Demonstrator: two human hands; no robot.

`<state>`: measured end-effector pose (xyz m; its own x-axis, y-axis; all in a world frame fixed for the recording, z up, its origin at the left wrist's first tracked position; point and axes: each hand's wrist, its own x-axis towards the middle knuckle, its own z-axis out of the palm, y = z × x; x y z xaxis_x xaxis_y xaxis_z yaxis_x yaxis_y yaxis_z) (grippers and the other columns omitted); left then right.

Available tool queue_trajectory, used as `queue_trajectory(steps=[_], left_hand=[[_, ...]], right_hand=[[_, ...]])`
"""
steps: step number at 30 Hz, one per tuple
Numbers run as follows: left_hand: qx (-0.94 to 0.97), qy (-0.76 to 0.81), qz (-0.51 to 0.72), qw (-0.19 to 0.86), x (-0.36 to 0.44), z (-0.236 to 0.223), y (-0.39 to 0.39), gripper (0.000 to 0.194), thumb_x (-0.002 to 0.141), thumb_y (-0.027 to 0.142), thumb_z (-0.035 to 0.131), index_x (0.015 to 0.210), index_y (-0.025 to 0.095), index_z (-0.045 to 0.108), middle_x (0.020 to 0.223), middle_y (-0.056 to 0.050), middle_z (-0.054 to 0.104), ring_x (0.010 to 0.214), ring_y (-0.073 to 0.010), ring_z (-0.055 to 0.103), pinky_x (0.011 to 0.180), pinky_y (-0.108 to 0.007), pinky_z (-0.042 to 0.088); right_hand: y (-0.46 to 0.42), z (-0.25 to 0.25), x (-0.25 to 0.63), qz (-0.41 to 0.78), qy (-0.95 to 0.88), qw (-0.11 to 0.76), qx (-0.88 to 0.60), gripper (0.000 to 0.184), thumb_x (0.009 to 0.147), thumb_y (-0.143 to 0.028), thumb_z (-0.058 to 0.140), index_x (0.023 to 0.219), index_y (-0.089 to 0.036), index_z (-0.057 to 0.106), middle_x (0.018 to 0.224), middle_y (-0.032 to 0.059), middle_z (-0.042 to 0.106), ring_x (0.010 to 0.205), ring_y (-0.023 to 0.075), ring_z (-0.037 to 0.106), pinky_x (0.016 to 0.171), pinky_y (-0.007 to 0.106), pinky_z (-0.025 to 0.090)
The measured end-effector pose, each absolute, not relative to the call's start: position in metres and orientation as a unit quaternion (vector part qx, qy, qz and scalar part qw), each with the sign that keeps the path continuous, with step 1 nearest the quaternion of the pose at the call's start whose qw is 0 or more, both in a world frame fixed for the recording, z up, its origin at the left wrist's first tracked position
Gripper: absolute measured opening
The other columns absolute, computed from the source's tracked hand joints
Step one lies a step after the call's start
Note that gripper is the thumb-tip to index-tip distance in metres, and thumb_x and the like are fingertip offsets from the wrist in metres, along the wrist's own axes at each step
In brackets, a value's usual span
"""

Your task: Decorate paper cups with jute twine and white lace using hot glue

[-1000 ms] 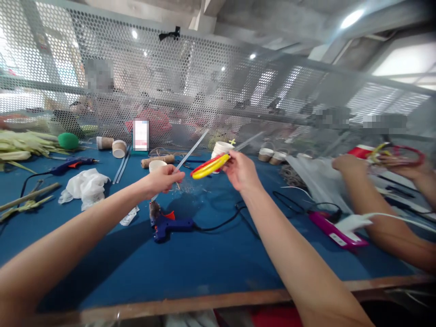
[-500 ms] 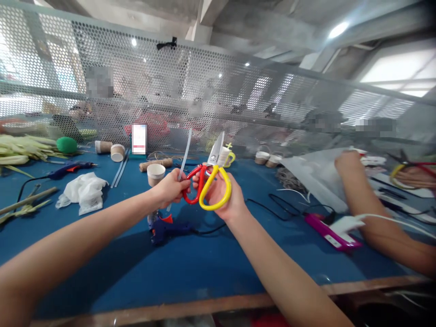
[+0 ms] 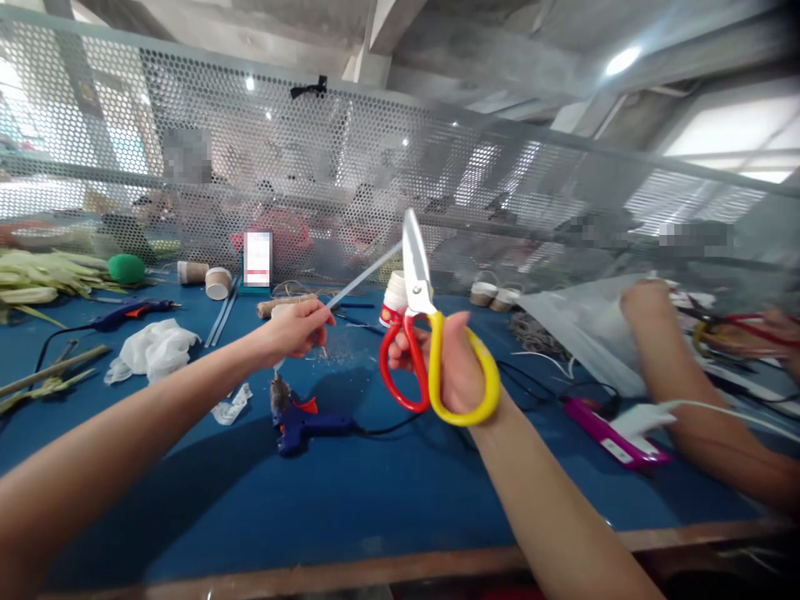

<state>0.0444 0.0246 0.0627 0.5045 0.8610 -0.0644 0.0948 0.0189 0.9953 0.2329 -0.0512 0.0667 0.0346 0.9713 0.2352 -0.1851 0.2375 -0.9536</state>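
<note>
Covered grips and cropped edges
The part of the translucent stick [image 3: 366,277] inside the left hand [image 3: 298,330] is covered, and whether its upper tip touches the scissors [image 3: 419,292] or passes behind the blades cannot be told. The scissors hide part of the right hand [image 3: 461,367] and of the white spool [image 3: 393,297] at center. The black cable [image 3: 387,431] slips behind the right forearm [image 3: 543,483], itself cut by the lower edge. Pale husks [image 3: 47,271] are cropped at the left edge; a co-worker's hand [image 3: 781,329], blurred, at the far right. The phone's screen [image 3: 257,257] is unreadable, and shapes behind the mesh panel [image 3: 250,142] are indistinct.
</note>
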Motion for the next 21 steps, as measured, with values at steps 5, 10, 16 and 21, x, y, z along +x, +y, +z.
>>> queue_trajectory(steps=[5, 10, 16, 21], left_hand=[[0.597, 0.351, 0.312, 0.65, 0.027, 0.068, 0.045, 0.022, 0.089, 0.023, 0.042, 0.074, 0.014, 0.056, 0.051, 0.002, 0.044, 0.035, -0.0031, 0.03, 0.037, -0.019, 0.022], [0.576, 0.34, 0.309, 0.676, 0.021, 0.068, 0.058, 0.015, 0.088, 0.016, 0.044, 0.082, 0.014, 0.057, 0.052, 0.001, 0.048, 0.034, -0.0015, 0.024, 0.037, -0.018, 0.015], [0.576, 0.329, 0.354, 0.659, 0.025, 0.065, 0.065, 0.014, 0.086, 0.008, 0.043, 0.078, 0.011, 0.056, 0.054, 0.001, 0.049, 0.037, -0.0021, 0.031, 0.04, -0.018, 0.02], [0.581, 0.341, 0.328, 0.662, 0.028, 0.066, 0.064, 0.016, 0.09, 0.016, 0.04, 0.084, 0.011, 0.054, 0.05, 0.003, 0.045, 0.035, -0.0017, 0.027, 0.039, -0.019, 0.014]], right_hand=[[-0.053, 0.061, 0.246, 0.51, -0.524, 0.545, -0.41, 0.047, 0.069, -0.053, 0.066, 0.102, -0.022, 0.052, 0.063, -0.0033, 0.055, 0.066, 0.0179, 0.065, 0.065, 0.034, 0.055], [-0.041, 0.055, 0.258, 0.528, -0.57, 0.487, -0.399, 0.06, 0.063, -0.065, 0.063, 0.104, -0.023, 0.052, 0.082, 0.0017, 0.06, 0.079, 0.0198, 0.066, 0.078, 0.037, 0.052], [-0.037, 0.054, 0.259, 0.445, -0.612, 0.385, -0.528, 0.055, 0.068, -0.066, 0.056, 0.096, -0.019, 0.049, 0.067, -0.0015, 0.052, 0.053, 0.01, 0.054, 0.045, 0.021, 0.046], [-0.029, 0.05, 0.263, 0.41, -0.623, 0.324, -0.582, 0.056, 0.071, -0.07, 0.048, 0.095, -0.019, 0.046, 0.057, -0.006, 0.045, 0.038, 0.0056, 0.039, 0.03, 0.017, 0.032]])
